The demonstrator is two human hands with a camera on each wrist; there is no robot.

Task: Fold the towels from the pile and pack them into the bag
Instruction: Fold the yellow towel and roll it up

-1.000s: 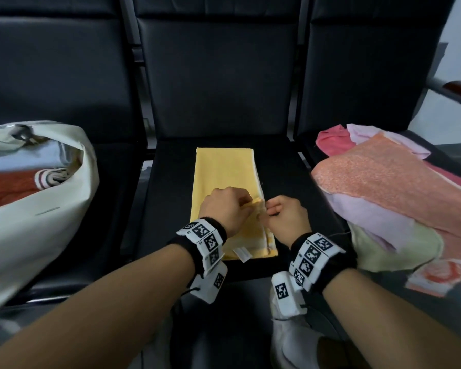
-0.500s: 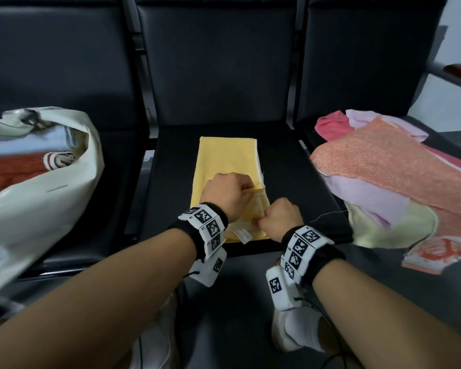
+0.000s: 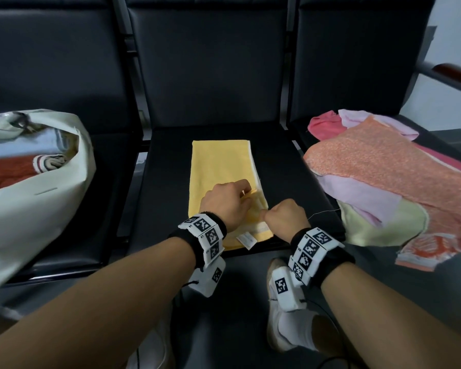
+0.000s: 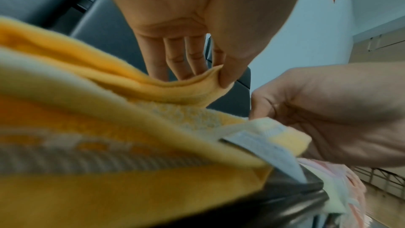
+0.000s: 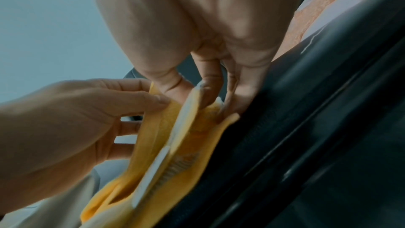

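Near end pinched for the next fold.
Both hands, left hand [image 3: 225, 202] and right hand [image 3: 286, 217], pinch the yellow towel [image 3: 218, 166], ready to double it.

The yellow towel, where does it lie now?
In the head view the yellow towel lies on the middle seat, between the bag at the left and the towel pile at the right.
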